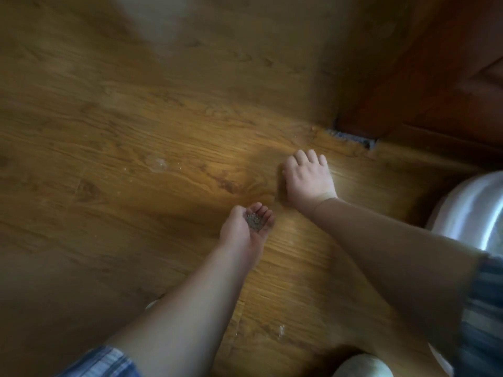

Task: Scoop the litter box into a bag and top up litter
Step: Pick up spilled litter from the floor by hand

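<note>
grey litter (254, 221) cupped in left hand (246, 229); right hand (307, 178) flat on floor (136, 159)

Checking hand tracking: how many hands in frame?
2. The left hand, nearer, is cupped palm up with grey litter in it. The right hand lies palm down on the wooden floor, farther ahead to the right. No others show.

Wooden floor (141, 137) — reddish-brown door (435, 77)
</note>
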`<state>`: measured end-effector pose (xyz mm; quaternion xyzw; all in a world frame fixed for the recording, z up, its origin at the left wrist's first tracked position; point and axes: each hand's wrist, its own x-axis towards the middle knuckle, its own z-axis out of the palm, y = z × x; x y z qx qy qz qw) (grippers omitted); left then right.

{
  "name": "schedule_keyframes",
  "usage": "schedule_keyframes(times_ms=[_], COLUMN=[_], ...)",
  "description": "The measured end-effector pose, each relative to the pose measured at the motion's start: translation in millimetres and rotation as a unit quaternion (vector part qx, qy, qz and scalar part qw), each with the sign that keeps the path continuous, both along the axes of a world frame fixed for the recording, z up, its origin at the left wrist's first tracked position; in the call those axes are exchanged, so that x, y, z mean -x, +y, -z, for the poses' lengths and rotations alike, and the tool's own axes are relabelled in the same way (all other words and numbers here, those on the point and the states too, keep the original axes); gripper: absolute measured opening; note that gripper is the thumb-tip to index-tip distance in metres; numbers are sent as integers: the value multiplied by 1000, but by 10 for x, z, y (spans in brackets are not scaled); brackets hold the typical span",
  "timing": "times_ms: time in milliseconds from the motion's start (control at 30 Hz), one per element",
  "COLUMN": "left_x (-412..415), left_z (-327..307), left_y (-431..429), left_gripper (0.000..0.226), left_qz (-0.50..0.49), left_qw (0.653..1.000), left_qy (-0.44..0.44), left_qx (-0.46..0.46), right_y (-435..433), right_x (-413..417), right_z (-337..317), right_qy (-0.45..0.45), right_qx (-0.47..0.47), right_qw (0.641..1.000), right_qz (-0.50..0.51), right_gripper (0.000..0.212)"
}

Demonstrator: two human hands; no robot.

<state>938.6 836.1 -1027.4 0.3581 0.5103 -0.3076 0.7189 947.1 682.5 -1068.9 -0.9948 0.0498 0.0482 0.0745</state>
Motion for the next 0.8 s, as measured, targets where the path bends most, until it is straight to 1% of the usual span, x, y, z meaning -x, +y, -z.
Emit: schedule_keyframes(times_ms=[67, 133, 200, 267, 333, 433, 533, 667, 733, 800], left_x=[-86, -167, -226, -273, -309, -343, -399, -527, -610, -701], left_z=[-163, -456, -844, -1350, -1934, -2888, -3925, -5418, -6056, -6626], left_y=[-40, -106, -172, -216, -228, -220, -177, -7, 134, 322], left_gripper=[27, 28, 32, 35, 34, 19, 22, 17, 22, 28], left_qz=[11, 15, 14, 19, 21, 57, 61, 90, 82, 63], left_qw=[1000, 999, 998, 993, 987, 979, 974, 970, 974, 975], left_qy=[0, 3, 1, -3, -2, -39, -44, -83, -96, -106], left_qx=[12, 32, 67, 112, 160, 194, 213, 209, 188, 185], right_y=[31, 143, 267, 339, 370, 404, 442, 564, 676, 837], right_x=[-29, 13, 94, 197, 272, 321, 251, 142, 84, 35], right_z=[-313, -788, -1346, -1920, -2484, -3359, -4368, -5770, -6446, -7080], right_qy=[-18, -55, -81, -96, -106, -125, -154, -168, -154, -140], right_qx=[-50, -121, -178, -205, -221, -217, -204, -194, -198, -200], right_qw=[998, 990, 979, 971, 966, 966, 964, 964, 966, 968], right_qz=[36, 46, 57, 74, 79, 66, 66, 62, 60, 51], right_gripper=[11, 14, 18, 17, 13, 10, 11, 10, 7, 6])
